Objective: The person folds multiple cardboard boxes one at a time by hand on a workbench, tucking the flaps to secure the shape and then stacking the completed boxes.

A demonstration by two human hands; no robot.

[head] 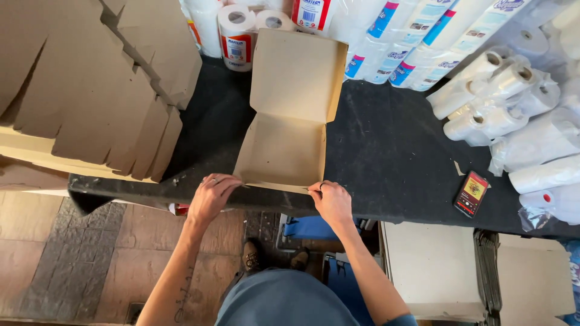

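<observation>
The open cardboard box lies on the black desk just beyond both hands; the left hand and the right hand press curled fingers on its near flap at the desk edge. It seems light, thin and easily creased, best held at the folds. Flat cardboard blanks crowd the left, a phone lies right.

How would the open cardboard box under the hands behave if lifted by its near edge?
The cardboard box looks thin, so probably light. Its lid stands hinged open, so it would likely flop. Left hand and right hand press the front flap, which probably bends easily.
</observation>
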